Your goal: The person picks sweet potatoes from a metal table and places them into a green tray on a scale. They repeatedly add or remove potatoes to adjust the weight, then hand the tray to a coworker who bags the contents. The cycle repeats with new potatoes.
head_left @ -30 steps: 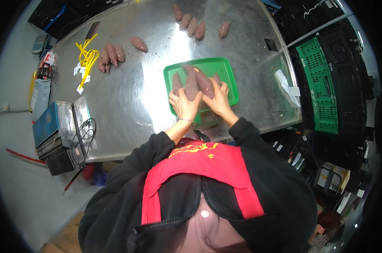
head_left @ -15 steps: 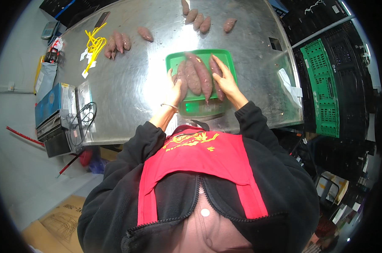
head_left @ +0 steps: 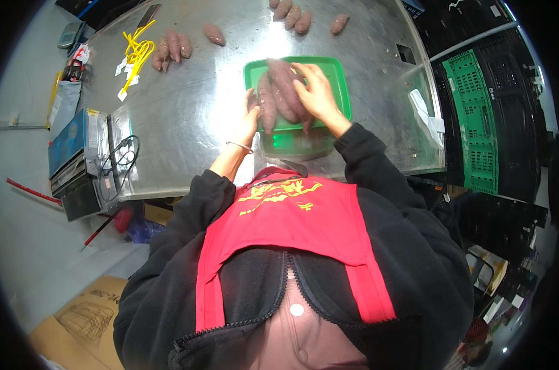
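Note:
A green tray [head_left: 336, 98] holds several long purple-skinned sweet potatoes [head_left: 269, 102] atop a scale [head_left: 295, 151] with a lit green display. My right hand [head_left: 314, 92] grips the top of the pile, fingers over the right-hand sweet potatoes. My left hand [head_left: 250, 116] is curled against the left side of the pile at the tray's left rim, its fingertips partly hidden.
Steel table [head_left: 168, 105] bears loose sweet potatoes [head_left: 171, 46] at back and left, yellow straps [head_left: 137, 52], a dark phone [head_left: 148, 15], white paper [head_left: 424, 114], stacked boxes with cable [head_left: 69, 154]. Green and black crates [head_left: 467, 111] stand right; cardboard [head_left: 85, 314] lies lower left.
Both hands and the pile have moved up the picture, along with the table. My right hand has shifted from the right-side sweet potato onto the pile's top, bunching it leftward.

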`<move>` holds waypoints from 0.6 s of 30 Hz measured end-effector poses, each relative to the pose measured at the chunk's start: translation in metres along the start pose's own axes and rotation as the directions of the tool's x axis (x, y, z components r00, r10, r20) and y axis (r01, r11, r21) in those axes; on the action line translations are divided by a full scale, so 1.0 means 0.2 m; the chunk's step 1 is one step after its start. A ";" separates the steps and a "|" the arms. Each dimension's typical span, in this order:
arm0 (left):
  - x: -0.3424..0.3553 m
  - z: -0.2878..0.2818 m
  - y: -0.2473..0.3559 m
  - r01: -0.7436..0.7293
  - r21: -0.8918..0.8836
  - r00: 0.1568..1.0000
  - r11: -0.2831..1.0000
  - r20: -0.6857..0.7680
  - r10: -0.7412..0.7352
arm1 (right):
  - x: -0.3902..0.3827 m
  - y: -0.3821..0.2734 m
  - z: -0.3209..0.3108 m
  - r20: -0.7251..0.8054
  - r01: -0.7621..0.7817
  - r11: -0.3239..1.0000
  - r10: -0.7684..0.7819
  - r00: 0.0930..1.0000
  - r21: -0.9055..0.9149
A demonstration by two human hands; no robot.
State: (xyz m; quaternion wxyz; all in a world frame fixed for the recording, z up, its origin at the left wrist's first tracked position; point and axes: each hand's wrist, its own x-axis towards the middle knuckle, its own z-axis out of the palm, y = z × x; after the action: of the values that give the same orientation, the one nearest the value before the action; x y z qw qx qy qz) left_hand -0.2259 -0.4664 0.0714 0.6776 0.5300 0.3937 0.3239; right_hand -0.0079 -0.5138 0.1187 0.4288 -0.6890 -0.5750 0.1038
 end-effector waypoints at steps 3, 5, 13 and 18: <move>0.06 -0.02 0.08 -0.245 0.259 0.970 0.934 0.067 0.235 | -0.21 0.03 -0.15 -0.165 -0.057 0.998 0.051 0.985 -0.031; 0.13 -0.01 0.15 -0.440 0.391 0.898 0.808 0.185 0.400 | -0.41 0.02 -0.18 -0.136 -0.323 0.935 0.305 0.943 -0.144; 0.29 0.30 0.19 -0.609 0.772 0.790 0.179 0.571 0.225 | -0.63 -0.08 0.04 0.057 -0.487 0.841 0.513 0.857 -0.236; 0.32 0.30 0.16 -0.638 0.760 0.761 0.127 0.597 0.253 | -0.63 -0.07 0.09 0.028 -0.285 0.857 0.327 0.944 -0.429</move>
State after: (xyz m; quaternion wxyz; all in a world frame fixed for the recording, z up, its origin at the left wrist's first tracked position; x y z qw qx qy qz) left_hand -0.1429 -0.4314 0.0972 0.1516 0.9585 0.2061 0.1255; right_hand -0.0696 -0.6174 0.0733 0.2197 -0.8413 -0.4875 0.0790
